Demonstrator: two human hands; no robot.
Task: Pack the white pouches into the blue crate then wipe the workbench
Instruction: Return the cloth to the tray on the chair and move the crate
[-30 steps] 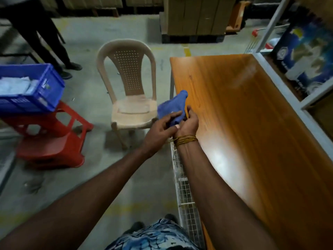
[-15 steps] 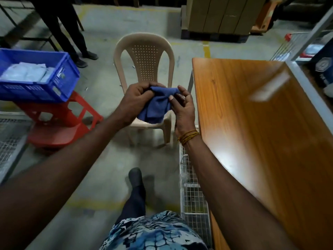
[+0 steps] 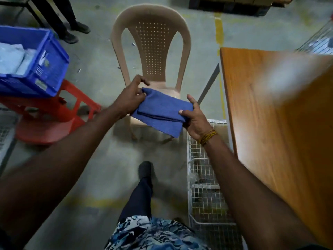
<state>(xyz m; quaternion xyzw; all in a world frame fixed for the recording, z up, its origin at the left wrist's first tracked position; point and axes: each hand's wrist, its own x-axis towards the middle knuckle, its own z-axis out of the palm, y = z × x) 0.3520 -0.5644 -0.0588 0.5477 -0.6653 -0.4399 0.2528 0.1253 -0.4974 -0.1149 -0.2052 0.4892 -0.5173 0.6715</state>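
Head view: looking down at two bare forearms held out over a concrete floor, with the table to the right.
Left hand (image 3: 130, 98): fingers curled closed, pinching the far left corner of the blue cloth (image 3: 162, 110).
Right hand (image 3: 195, 118): thumb pressed on top of the cloth's right edge, fingers closed underneath; a yellow thread band sits at the wrist.
Blue cloth: folded into a flat, layered rectangle, stretched between both hands in the air, in front of the chair seat and left of the table, not touching either.
Table (image 3: 281, 114): orange wood-grain top with a bright glare patch; its near left corner lies just right of the right hand.
Blue crate (image 3: 45, 69): at the left edge, resting on a red plastic stool (image 3: 54, 116); well apart from the table.
White pouches (image 3: 12, 58): lying inside the crate, blurred.
Chair (image 3: 151, 47): beige plastic with a perforated back, facing the camera, beyond the hands.
Wire rack (image 3: 207, 186): white mesh, against the table's left side, below the right forearm.
Bystander: dark trousers and shoes at the top left, behind the crate.
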